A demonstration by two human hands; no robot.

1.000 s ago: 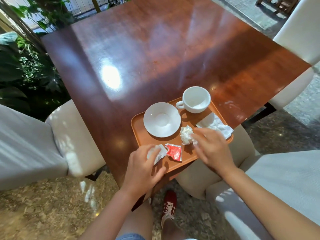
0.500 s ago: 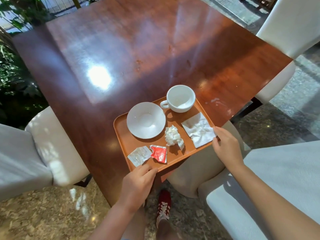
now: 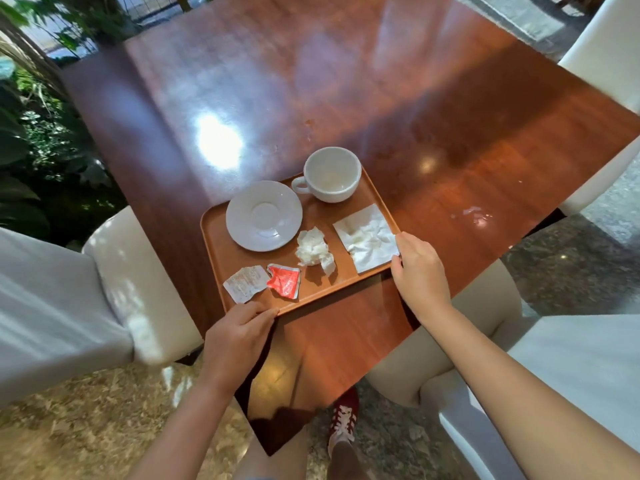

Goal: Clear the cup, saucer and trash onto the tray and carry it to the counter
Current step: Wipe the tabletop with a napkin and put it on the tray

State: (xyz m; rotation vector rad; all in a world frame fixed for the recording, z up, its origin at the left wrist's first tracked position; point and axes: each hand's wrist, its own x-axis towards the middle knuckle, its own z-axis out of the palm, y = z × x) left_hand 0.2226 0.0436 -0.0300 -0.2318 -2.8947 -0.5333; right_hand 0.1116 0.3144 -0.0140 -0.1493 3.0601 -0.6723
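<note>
An orange tray (image 3: 214, 244) rests on the near corner of a dark wooden table (image 3: 346, 98). On it stand a white cup (image 3: 332, 174) and, beside it, a white saucer (image 3: 264, 215). A crumpled tissue (image 3: 313, 251), a flat white napkin (image 3: 367, 237), a red torn packet (image 3: 284, 280) and a white paper scrap (image 3: 244, 283) also lie on the tray. My left hand (image 3: 237, 337) grips the tray's near left corner. My right hand (image 3: 420, 271) grips its near right corner, touching the napkin's edge.
White upholstered chairs stand at the left (image 3: 104, 278), the near right (image 3: 554, 375) and the far right (image 3: 609, 50). Green plants (image 3: 38, 140) fill the far left. A foot in a red shoe (image 3: 343, 420) stands on the stone floor below the table corner.
Both hands left the trash on the tray and closed on the tray's near corners. The head camera shifted, so the tray sits further from the table corner in view.
</note>
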